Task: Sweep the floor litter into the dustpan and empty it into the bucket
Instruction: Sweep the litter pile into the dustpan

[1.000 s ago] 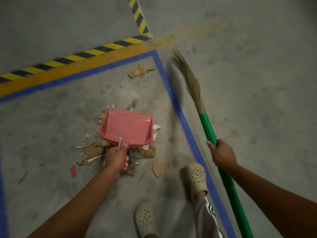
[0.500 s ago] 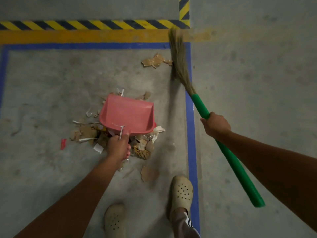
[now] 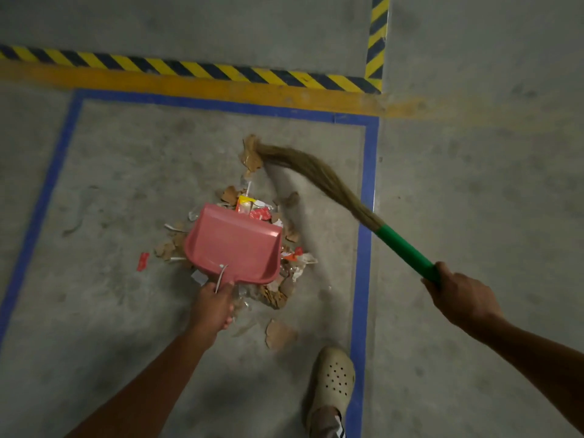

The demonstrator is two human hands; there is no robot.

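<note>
**Two hands, one pile: sweeper lines up a stroke toward the dustpan**

A person works inside a bay marked with blue tape (image 3: 366, 216) on a concrete floor (image 3: 126, 172). The left hand (image 3: 213, 306) is closed round the handle of a pink dustpan (image 3: 234, 245), fingers curled tight. The right hand (image 3: 461, 298) is a fist round the green shaft of a broom (image 3: 407, 251).

The pan sits in the middle of the bay, among the litter (image 3: 278, 289). Its long axis runs from the gripping hand straight away from the person. Its open mouth faces the bay's far edge and its inside looks bare. Whether its lip lies flat on the concrete cannot be told.

The broom slants from the near right, across the right-hand tape line, to the far left. Its bent bristles touch a cardboard scrap (image 3: 251, 156) just beyond the pile.

The risks look plain enough. Much of the debris lies beside and behind the pan, by the handle, where a stroke toward the mouth would likely miss it. If the lip rides high, scraps could slip under rather than in. A one-handed sweep with such soft bristles may also fan pieces round the pan's sides.

A cardboard piece (image 3: 279, 335) near the shoe (image 3: 335, 377) and a red scrap (image 3: 143, 260) to the pan's left could be left behind or trodden on. The bucket is not in view.
</note>
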